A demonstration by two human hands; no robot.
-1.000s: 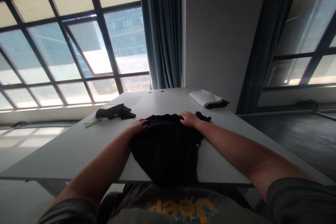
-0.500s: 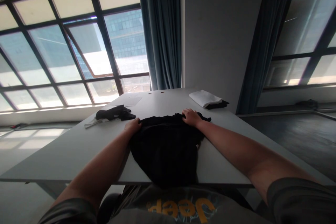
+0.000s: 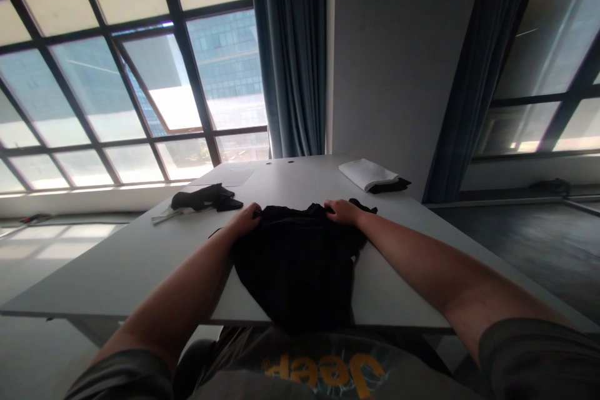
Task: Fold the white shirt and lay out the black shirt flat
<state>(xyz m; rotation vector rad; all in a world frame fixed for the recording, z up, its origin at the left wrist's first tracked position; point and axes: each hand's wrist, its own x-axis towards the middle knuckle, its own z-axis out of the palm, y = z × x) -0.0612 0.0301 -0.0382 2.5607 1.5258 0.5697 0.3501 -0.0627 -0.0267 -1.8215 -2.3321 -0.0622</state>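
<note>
A black garment lies spread on the white table in front of me, its lower end reaching the near edge by my body. My left hand has its fingers closed on the garment's far left corner. At the far edge, right of the middle, my right hand pinches the cloth. Bunched fabric sticks out beyond my right wrist. The far edge between my hands looks wavy and slightly gathered. Whether it is a shirt or something else I cannot tell.
On the left of the table lies a crumpled black and white cloth bundle. A folded white cloth rests on a black one at the far right. A thin sheet lies at the far left, near the windows.
My left hand has shifted a little right and away from me, drawing the garment's left corner inward. The right hand has barely moved, its fingers now more curled on the cloth.
</note>
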